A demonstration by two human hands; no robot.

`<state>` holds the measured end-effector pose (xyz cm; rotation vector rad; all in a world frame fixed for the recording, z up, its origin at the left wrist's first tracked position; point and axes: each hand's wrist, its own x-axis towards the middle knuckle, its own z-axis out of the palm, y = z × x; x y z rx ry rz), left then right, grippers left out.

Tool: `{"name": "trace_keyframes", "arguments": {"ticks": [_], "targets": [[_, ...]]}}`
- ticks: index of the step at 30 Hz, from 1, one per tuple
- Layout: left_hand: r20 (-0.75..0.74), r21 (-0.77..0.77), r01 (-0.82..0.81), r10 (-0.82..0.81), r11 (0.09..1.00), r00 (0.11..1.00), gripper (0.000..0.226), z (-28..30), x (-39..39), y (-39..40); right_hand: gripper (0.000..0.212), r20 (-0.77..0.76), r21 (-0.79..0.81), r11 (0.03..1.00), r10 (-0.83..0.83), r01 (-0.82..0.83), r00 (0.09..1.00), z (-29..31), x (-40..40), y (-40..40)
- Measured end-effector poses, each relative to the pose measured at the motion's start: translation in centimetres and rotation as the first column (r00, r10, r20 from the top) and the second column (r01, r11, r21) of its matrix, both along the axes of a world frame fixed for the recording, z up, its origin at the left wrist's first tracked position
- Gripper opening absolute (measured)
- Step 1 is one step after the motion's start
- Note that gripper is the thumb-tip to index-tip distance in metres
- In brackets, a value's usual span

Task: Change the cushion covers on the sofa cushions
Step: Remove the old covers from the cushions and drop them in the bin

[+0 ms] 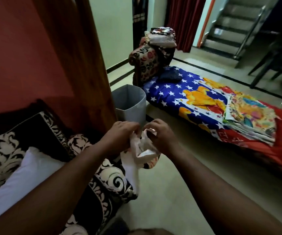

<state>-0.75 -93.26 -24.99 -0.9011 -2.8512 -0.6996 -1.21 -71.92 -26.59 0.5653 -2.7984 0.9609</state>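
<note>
Two hands, left hand and right hand, fingers curled, are gripping a bunched cover; white cushion is lying on sofa.

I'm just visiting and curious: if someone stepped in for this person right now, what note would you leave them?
Left hand and right hand: both grip a bunched cushion cover, held over the floor.
White bare cushion lies on the black-and-white sofa.
Folded covers are stacked on the bed; a grey bin stands beyond the hands.
Done: seemingly one cushion stripped.
Left: fit a cover on it.
</note>
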Motion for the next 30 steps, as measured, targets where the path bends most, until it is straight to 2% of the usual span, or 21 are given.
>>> {"name": "trace_keyframes", "arguments": {"ticks": [3,5,7,10,12,13,15,17,19,21,22,23,24,26,27,30], "targets": [[0.172,0.118,-0.076,0.055,0.99,0.984,0.083,0.1,-1.6,3.0,0.012,0.135,-0.121,0.991,-0.036,0.052,0.99,0.1,-1.7,1.1],[0.233,0.061,-0.043,0.028,0.997,0.972,0.092,-1.0,-3.7,4.0,0.019,0.156,-0.102,0.986,-0.113,0.13,0.981,-0.3,-3.0,1.9],[0.25,0.019,-0.011,0.006,1.0,0.968,0.077,-2.5,-6.2,4.6,0.029,0.177,-0.044,0.967,-0.239,0.25,0.955,-0.9,-4.2,2.5],[0.319,0.086,-0.026,-0.003,0.996,0.948,0.045,-4.1,-10.1,5.7,0.033,0.267,-0.002,0.911,-0.397,0.412,0.878,-1.5,-7.1,3.8],[0.354,0.173,-0.055,-0.01,0.983,0.935,0.031,-4.9,-12.4,6.2,0.027,0.38,-0.081,0.912,-0.344,0.402,0.859,-2.0,-8.9,4.9],[0.379,0.244,-0.085,-0.014,0.966,0.925,0.03,-5.4,-13.8,6.2,0.026,0.445,-0.198,0.893,-0.285,0.403,0.849,-2.1,-9.8,5.4],[0.499,0.389,-0.227,0.002,0.893,0.867,0.029,-6.2,-16.2,6.2,0.047,0.536,-0.424,0.796,-0.163,0.432,0.828,-2.3,-11.1,6.3],[0.621,0.493,-0.393,0.003,0.776,0.784,0.03,-6.1,-18.1,6.4,0.067,0.57,-0.509,0.756,-0.062,0.412,0.819,-3.1,-12.2,7.3],[0.679,0.567,-0.494,-0.035,0.66,0.733,0.025,-5.8,-20.5,6.7,0.076,0.616,-0.458,0.81,-0.008,0.366,0.787,-4.0,-13.8,7.7],[0.699,0.621,-0.548,-0.079,0.56,0.711,0.021,-5.3,-22.8,7.0,0.094,0.64,-0.349,0.874,-0.04,0.337,0.767,-4.9,-15.9,7.5],[0.701,0.644,-0.565,-0.103,0.516,0.706,0.028,-5.0,-23.8,7.2,0.093,0.633,-0.331,0.885,-0.049,0.327,0.773,-5.2,-16.8,7.2],[0.702,0.663,-0.581,-0.125,0.472,0.701,0.036,-4.6,-24.9,7.5,0.083,0.615,-0.345,0.884,-0.04,0.315,0.787,-5.3,-18.0,6.9],[0.704,0.678,-0.596,-0.147,0.43,0.695,0.039,-3.8,-25.9,7.8,0.063,0.598,-0.35,0.882,-0.049,0.316,0.8,-5.2,-19.2,6.6],[0.715,0.684,-0.634,-0.163,0.36,0.68,0.025,-2.9,-27.8,8.2,0.024,0.598,-0.39,0.843,-0.073,0.37,0.798,-4.6,-21.8,6.1],[0.727,0.675,-0.653,-0.158,0.343,0.669,0.019,-2.6,-28.7,8.2,0.015,0.618,-0.431,0.802,-0.071,0.413,0.783,-4.5,-23.0,6.2],[0.781,0.611,-0.734,-0.075,0.297,0.62,0.027,-3.1,-32.2,6.9,0.02,0.627,-0.554,0.713,0.018,0.43,0.779,-4.4,-27.2,7.2]]}}
